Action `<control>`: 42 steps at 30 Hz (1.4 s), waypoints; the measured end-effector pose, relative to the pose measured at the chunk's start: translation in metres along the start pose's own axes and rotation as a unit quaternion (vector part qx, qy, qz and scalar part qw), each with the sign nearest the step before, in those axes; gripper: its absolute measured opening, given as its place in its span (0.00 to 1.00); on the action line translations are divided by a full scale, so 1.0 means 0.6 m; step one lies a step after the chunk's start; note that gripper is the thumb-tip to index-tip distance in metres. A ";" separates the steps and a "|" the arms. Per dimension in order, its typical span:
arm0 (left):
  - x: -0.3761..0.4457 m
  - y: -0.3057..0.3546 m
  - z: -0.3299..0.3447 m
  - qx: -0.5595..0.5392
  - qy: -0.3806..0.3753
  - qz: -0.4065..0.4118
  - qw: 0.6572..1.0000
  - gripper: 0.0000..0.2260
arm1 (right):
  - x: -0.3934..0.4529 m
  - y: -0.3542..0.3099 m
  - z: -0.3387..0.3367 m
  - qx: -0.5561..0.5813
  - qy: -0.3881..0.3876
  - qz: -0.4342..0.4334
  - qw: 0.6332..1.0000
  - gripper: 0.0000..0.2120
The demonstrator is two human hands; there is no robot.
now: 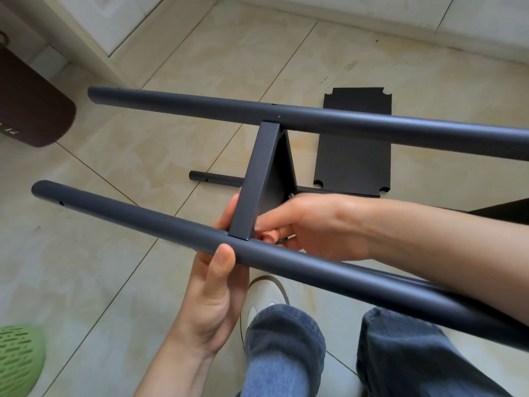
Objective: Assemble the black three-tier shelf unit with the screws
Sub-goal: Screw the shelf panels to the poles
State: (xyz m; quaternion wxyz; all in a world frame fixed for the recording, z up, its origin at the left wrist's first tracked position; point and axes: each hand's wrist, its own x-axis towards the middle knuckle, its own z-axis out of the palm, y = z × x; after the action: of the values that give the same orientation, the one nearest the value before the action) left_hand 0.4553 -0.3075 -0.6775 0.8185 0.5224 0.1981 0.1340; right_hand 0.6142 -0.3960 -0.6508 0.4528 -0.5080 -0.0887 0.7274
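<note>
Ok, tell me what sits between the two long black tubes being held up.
In the head view, one shelf panel spans from the near tube to the far tube; otherwise only floor tiles show between them.

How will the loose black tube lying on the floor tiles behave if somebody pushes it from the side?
The loose tube is round and lies free on smooth floor tiles, so it will probably roll easily. It looks like stiff metal, unlikely to bend. The flat shelf panel beside it may stop it.

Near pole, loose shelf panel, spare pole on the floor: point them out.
near pole [137,217], head view, bare tube left of the hands.
loose shelf panel [353,164], head view, middle of its flat face.
spare pole [213,178], head view, tube near its open end.
</note>
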 end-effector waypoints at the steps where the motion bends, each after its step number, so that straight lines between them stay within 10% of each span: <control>1: -0.001 -0.001 0.000 -0.001 0.003 0.002 1.000 0.34 | 0.003 0.002 0.002 0.000 0.009 -0.002 1.000 0.05; 42: 0.000 0.006 0.006 0.006 -0.008 -0.001 1.000 0.35 | -0.007 -0.005 0.002 0.010 0.007 0.004 1.000 0.07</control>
State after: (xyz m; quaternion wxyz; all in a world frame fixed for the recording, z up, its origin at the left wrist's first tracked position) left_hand 0.4570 -0.3087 -0.6733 0.8168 0.5284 0.1929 0.1280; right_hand 0.6153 -0.3973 -0.6459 0.4556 -0.5091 -0.0760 0.7263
